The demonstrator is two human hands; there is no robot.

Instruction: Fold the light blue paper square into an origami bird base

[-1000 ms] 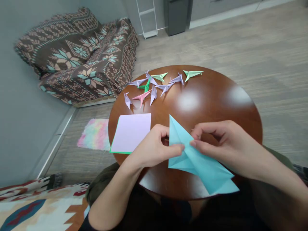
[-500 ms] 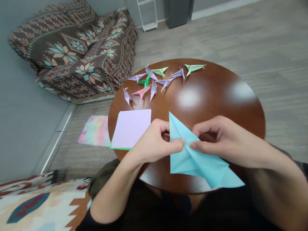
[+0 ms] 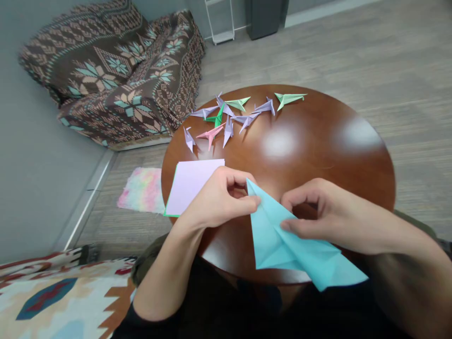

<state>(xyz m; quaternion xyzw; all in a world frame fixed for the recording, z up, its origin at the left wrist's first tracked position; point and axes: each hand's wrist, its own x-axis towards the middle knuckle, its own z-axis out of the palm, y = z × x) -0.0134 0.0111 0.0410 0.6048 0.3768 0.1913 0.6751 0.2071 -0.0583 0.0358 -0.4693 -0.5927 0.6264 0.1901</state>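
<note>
Both my hands hold a folded sheet of light blue origami paper [image 3: 286,240] above the near edge of a round, polished wooden table [image 3: 318,160]. My left hand [image 3: 221,197] pinches the paper's left edge between thumb and fingers. My right hand [image 3: 325,216] grips its upper right fold, with fingers curled. To the left of my left hand, a lilac paper sheet [image 3: 190,186] lies on a green sheet [image 3: 170,197], partly under my wrist. Several small folded paper birds [image 3: 228,125] in lilac, green and pink lie at the table's far side.
A patterned blanket-covered sofa [image 3: 113,80] stands beyond the table on the left. A pastel tie-dye cloth [image 3: 141,190] lies on the grey floor, and a patterned rug [image 3: 45,301] lies at lower left. A white rack [image 3: 219,21] and dark bin [image 3: 264,16] stand behind.
The blue paper has swung slightly, its lower tip moving right. My left hand has shifted up and left, and the head view has drifted a little.
</note>
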